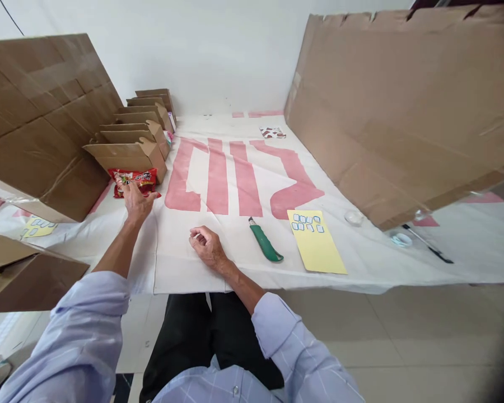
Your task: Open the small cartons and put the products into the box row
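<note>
At the left of the table, my left hand (138,202) is on a shiny red food packet (145,177), its fingers over the front and its thumb near the lower right corner. Parts of the fingers are hidden, but they appear to grip it. The packet is just in front of the nearest of several small open cardboard boxes (128,155). My right hand (210,246) rests near the table's front edge, fingers loosely curled with nothing seen in them. Right of it lies a green utility knife (265,244), its tip pointing away from me.
Large cardboard boxes stand at left (37,123) and right (395,112). A yellow card (319,252) with drawn squares lies beside the knife. Farther back is a small patterned packet (272,132). Tape rolls (401,240) and a black pen-like stick (430,246) lie at right.
</note>
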The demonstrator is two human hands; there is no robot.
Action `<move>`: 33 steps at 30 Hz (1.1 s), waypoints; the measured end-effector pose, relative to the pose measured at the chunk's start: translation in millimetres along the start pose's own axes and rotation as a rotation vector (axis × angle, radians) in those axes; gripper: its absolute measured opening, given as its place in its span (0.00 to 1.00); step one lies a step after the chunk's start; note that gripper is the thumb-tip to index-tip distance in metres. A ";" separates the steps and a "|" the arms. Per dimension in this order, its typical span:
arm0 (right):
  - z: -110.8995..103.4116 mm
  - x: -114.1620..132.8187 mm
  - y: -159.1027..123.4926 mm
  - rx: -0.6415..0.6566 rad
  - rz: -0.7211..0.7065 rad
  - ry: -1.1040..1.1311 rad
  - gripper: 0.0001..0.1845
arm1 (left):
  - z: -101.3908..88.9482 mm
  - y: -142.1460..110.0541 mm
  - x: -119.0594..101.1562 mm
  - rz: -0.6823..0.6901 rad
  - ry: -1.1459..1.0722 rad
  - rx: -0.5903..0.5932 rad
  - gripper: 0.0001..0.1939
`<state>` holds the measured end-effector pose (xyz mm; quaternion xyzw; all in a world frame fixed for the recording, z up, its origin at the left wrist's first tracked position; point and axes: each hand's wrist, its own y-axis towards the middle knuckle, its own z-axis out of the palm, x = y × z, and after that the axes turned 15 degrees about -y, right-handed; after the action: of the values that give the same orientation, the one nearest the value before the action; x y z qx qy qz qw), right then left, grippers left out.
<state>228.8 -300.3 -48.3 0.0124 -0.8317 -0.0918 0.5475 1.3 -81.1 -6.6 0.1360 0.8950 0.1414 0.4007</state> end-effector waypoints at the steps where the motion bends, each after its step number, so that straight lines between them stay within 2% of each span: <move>1: -2.3 0.7 -0.6 -0.010 -0.020 -0.027 0.10 | 0.4 -12.1 -6.4 -0.023 -0.001 -0.064 0.29; 3: -10.8 2.2 -3.0 -0.045 -0.079 -0.102 0.10 | 0.5 -41.8 -19.1 -0.023 -0.031 -0.106 0.28; 5: -25.9 3.9 -8.5 -0.113 -0.149 -0.214 0.10 | -1.8 -77.6 -29.9 0.010 -0.118 -0.044 0.27; 10: -88.3 -5.0 -29.2 -0.334 -0.236 -0.665 0.12 | -19.6 -166.7 -49.4 0.010 -0.290 0.023 0.21; 14: -135.4 -36.4 -32.5 -0.440 -0.141 -1.028 0.18 | -42.3 -210.7 -59.6 -0.006 -0.307 0.018 0.19; 18: -158.3 -62.9 -38.2 -0.344 -0.016 -1.234 0.23 | -74.1 -239.4 -68.1 0.018 -0.280 -0.090 0.16; 20: -161.2 -70.0 -42.3 -0.311 -0.007 -1.270 0.23 | -97.8 -247.8 -69.5 0.059 -0.225 -0.205 0.13; 22: -160.9 -73.8 -44.3 -0.317 -0.015 -1.277 0.23 | -130.9 -249.5 -65.3 0.085 -0.125 -0.373 0.12; 25: -159.0 -76.4 -42.2 -0.342 -0.019 -1.278 0.24 | -198.9 -238.3 -42.6 0.027 0.018 -0.652 0.14; 28: -158.3 -77.1 -38.1 -0.349 -0.012 -1.289 0.23 | -272.2 -214.5 -1.0 -0.156 0.011 -0.817 0.22; 30: -158.0 -76.4 -37.1 -0.354 -0.012 -1.295 0.23 | -309.8 -196.3 29.6 -0.367 -0.036 -0.831 0.24; 31: -157.6 -75.5 -37.4 -0.359 -0.013 -1.295 0.23 | -322.8 -187.6 43.4 -0.460 -0.079 -0.770 0.24; 33: -156.0 -72.3 -39.6 -0.380 -0.021 -1.291 0.22 | -336.4 -173.2 65.2 -0.548 -0.160 -0.615 0.26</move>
<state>396.9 -352.2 -60.8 -0.1337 -0.9614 -0.2308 -0.0677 -317.3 -266.2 101.3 -0.2228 0.7801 0.2792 0.5136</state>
